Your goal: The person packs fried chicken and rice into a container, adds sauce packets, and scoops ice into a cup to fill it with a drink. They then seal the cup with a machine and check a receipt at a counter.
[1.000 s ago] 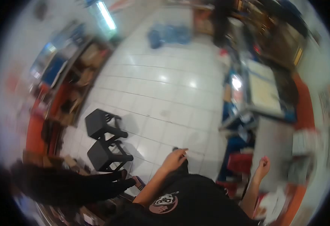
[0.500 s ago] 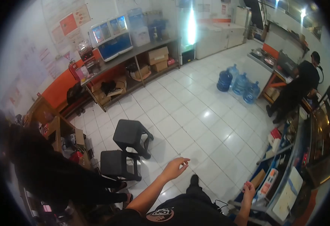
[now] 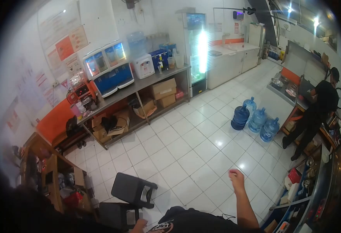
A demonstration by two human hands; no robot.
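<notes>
My right hand [image 3: 236, 180] is raised over the white tiled floor [image 3: 186, 155], its fingers loosely bent and slightly apart. Nothing shows in it. Only part of my left hand [image 3: 139, 225] is in view at the bottom edge, close to the dark plastic stools; its fingers are not clear. One stool [image 3: 129, 190] stands ahead of it, and a second stool [image 3: 114, 215] is lower and partly cut off. Neither hand is seen touching anything else.
Several blue water jugs [image 3: 258, 121] stand on the floor near a counter, where a person in dark clothes [image 3: 322, 103] works. A steel table [image 3: 139, 83] with a drink dispenser [image 3: 110, 70] lines the left wall. A lit fridge [image 3: 195, 58] and chest freezers [image 3: 227, 64] are behind.
The view has tilted up, so stools and jugs sit lower. My right hand has risen and swung forward; my left hand has dropped to the bottom edge.
</notes>
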